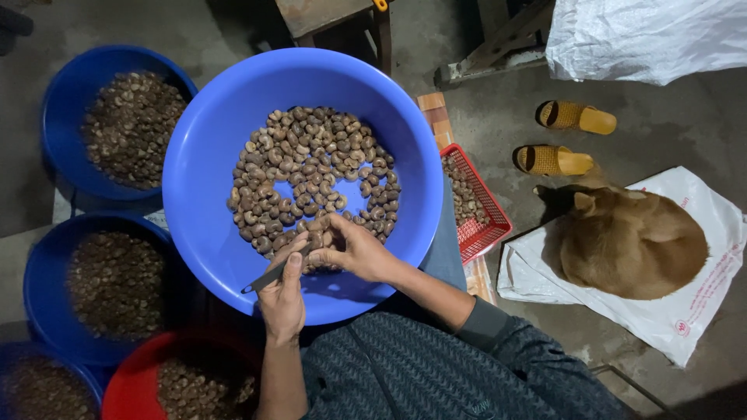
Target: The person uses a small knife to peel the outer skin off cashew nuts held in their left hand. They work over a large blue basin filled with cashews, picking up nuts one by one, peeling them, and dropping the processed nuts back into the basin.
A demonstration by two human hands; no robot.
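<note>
Left hand (282, 299) closing round a small knife (274, 274) — blade angling lower-left; right hand (350, 249) pinching a cashew nut (317, 225) just upper-right, over the blue basin (202, 155).

A home yard workplace: concrete floor (685, 117), nut-filled basins (124, 124), sandals (576, 118), a dog (630, 241) on a sack (700, 311).

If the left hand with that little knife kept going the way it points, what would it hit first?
Most likely the nut pinched in the right hand, directly ahead of the left hand and its knife. Beyond lies the pile of nuts in the blue basin. Depth is hard to judge.
</note>
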